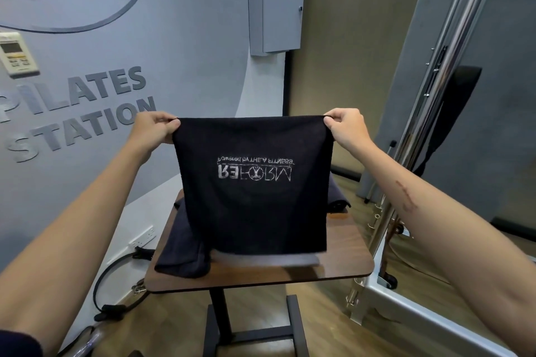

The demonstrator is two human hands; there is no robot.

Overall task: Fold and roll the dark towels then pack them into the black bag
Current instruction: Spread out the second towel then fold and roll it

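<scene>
I am looking at a grey wall [185, 38] with raised letters reading "PILATES STATION", a wall remote [18, 54] at the left and a grey metal cabinet [277, 3] higher up. Below stands a small wooden table [345, 243] on a dark metal stand [217, 324], over a wood floor, with chrome frame poles [435, 101] rising on the right.

My left hand [155, 127] and right hand [346, 124] are both raised in front of me, level with each other and well apart. Each one pinches a top corner of a dark towel [252, 211], thumb and fingertips pressed together on the cloth, so the top edge runs taut and straight between the two sets of fingers. The towel hangs flat below the fingers, over the table. Its pale printed lettering [254, 172] sits below and midway between my fingers, and it reads upside down and mirrored from here. The lower hem is blurred just above the tabletop; I cannot tell whether it touches.

Behind the hanging towel, more dark towels [181, 252] lie heaped on the table, spilling towards its near left corner, below my left fingers. A black ring with straps [116, 290] lies on the floor left of the table.
</scene>
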